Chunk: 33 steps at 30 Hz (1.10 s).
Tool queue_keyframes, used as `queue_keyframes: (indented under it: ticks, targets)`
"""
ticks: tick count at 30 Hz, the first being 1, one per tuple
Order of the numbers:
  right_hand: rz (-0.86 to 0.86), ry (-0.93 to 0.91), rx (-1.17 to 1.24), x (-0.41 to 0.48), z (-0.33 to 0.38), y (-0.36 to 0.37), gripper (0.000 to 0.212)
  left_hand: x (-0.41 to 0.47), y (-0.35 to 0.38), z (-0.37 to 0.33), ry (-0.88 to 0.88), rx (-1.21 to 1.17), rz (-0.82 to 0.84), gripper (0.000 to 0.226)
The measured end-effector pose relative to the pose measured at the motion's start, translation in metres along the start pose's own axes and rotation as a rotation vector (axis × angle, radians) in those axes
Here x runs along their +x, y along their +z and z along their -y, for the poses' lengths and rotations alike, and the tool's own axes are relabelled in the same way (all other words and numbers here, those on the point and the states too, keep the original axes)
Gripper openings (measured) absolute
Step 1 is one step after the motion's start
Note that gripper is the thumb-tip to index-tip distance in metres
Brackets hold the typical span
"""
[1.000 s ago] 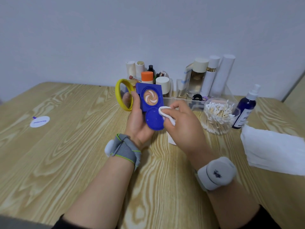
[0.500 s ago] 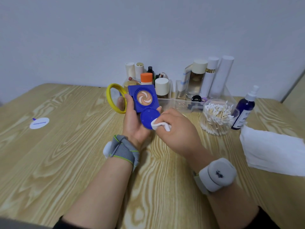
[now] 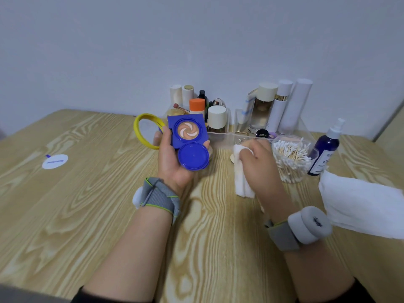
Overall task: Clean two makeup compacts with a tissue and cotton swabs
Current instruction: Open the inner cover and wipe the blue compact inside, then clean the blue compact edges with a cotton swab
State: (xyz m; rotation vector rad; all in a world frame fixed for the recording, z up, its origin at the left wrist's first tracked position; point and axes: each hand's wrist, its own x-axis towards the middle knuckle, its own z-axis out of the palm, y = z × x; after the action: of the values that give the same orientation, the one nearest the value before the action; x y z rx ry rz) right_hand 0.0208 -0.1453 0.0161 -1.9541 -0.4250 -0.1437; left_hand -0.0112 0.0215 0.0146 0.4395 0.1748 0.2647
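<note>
Some tissue (image 3: 241, 181) hidden behind right hand (image 3: 262, 165).

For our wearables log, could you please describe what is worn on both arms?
Left band: grey fabric, lime edging, small white puck. Right band: grey, with a round white puck bearing a dark mark. Black sleeves near both elbows.

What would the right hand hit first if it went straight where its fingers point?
Likely the front wall of the clear organizer, just beyond the right hand and its tissue; depth is unclear.
</note>
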Motion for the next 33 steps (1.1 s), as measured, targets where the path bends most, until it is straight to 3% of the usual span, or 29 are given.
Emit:
queue_keyframes:
  ticks: [4, 12, 14, 17, 21, 24, 28, 31, 33]
  targets:
    - [0.059, -0.088, -0.008, -0.002, 0.004, -0.001, 0.016, 0.003, -0.004, -0.006, 0.026, -0.014, -0.018, 0.051]
    - [0.370, -0.003, 0.239, -0.009, 0.014, 0.005, 0.023, 0.002, -0.006, -0.008, 0.024, -0.009, -0.022, 0.050]
    - [0.470, 0.022, 0.185, -0.010, 0.012, 0.006, 0.019, 0.002, -0.005, -0.009, 0.024, -0.004, -0.029, 0.051]
    - [0.546, -0.064, -0.080, -0.010, 0.001, 0.010, 0.016, 0.002, -0.005, -0.010, 0.022, -0.001, -0.037, 0.055]
    - [0.451, -0.142, -0.415, -0.005, -0.015, 0.009, 0.021, 0.002, -0.006, -0.009, 0.003, 0.011, -0.039, 0.054]
    - [0.395, -0.106, -0.421, -0.003, -0.018, 0.006, 0.030, 0.001, -0.004, -0.006, -0.011, 0.048, -0.054, 0.051]
    - [0.216, -0.111, -0.363, 0.002, -0.016, 0.003, 0.027, -0.002, 0.000, 0.000, -0.022, 0.101, -0.050, 0.048]
    - [0.062, -0.083, -0.481, 0.008, -0.019, -0.010, 0.027, 0.000, -0.001, 0.004, -0.034, 0.137, -0.064, 0.050]
    - [0.053, -0.041, -0.564, 0.011, -0.024, -0.019, 0.023, -0.001, 0.000, 0.009, -0.069, 0.162, -0.070, 0.049]
